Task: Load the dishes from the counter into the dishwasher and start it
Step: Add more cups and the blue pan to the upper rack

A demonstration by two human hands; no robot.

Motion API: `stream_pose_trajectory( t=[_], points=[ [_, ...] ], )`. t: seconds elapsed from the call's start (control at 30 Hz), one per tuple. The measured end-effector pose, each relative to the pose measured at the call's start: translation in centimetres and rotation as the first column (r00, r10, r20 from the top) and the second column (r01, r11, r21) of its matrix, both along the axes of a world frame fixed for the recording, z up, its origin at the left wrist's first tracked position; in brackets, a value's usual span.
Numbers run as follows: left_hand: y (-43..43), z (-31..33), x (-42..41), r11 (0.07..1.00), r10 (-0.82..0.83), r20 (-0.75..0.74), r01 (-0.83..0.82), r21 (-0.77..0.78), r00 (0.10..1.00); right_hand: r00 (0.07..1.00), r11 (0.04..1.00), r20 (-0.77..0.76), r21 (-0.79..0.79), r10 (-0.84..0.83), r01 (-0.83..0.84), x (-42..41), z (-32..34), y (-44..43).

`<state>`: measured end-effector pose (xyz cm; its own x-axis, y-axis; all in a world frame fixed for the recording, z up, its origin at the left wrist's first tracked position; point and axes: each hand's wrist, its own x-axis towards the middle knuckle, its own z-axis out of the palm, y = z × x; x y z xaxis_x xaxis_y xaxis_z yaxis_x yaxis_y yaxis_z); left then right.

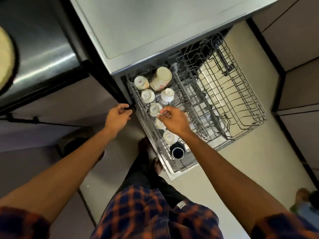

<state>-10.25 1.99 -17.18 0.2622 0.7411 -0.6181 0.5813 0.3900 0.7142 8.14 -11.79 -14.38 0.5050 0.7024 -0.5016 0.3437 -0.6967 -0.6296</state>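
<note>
Nearest, at 6 o'clock, the person's checked shirt (155, 213) fills the lower edge, and both bare forearms reach up from 7 and 5 o'clock toward the middle. Bare feet (145, 147) stand on the pale floor (215, 178) just left of the pulled-out cup rack (174, 168). At the near end of that rack a dark blue mug (177, 152) stands mouth up, and beyond it a row of white cups (147, 95) sits upside down, running toward 11 o'clock. The right hand (172, 119) hovers over the middle of this row, fingers curled and thumb and forefinger drawn narrow together at a small pale bit beside one cup; whether it holds anything I cannot tell. The left hand (119, 116), toward 9 o'clock of it, is curled round a dark piece (128, 109) at the rack's left edge. At 3 o'clock of the cups a second wire rack (241, 104) lies pulled out over the floor. At the far end of the cup row a tall cream jar (161, 78) rests upside down beside the last cup. Beyond, at 12 o'clock, is the grey dishwasher (138, 66), and at 10 o'clock a shiny steel surface (43, 49)
</note>
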Motion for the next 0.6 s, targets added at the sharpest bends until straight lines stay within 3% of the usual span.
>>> stream_pose_trajectory(
  t=[0.17, 0.33, 0.47, 0.6],
  points=[
    [-0.8, 5.1, -9.6, 0.979, 0.025, 0.029, -0.03, 0.202, 0.999, 0.987, 0.979, 0.017, 0.121, 0.163, -0.163, -5.1, 4.5, 1.8],
    [-2.9, 10.6, -22.1, 0.891, 0.155, -0.029, -0.127, 0.436, 0.988, 0.918, 0.892, 0.083, 0.217, 0.388, -0.397, -12.9, 9.0, 6.2],
    [-5.5, 14.5, -32.6, 0.753, 0.387, -0.042, -0.29, 0.591, 0.921, 0.804, 0.75, 0.132, 0.298, 0.58, -0.591, -21.8, 12.3, 10.3],
    [-7.9, 16.8, -43.2, 0.569, 0.611, -0.011, -0.429, 0.701, 0.792, 0.66, 0.579, 0.191, 0.348, 0.726, -0.738, -32.1, 15.0, 13.8]
  ],
)
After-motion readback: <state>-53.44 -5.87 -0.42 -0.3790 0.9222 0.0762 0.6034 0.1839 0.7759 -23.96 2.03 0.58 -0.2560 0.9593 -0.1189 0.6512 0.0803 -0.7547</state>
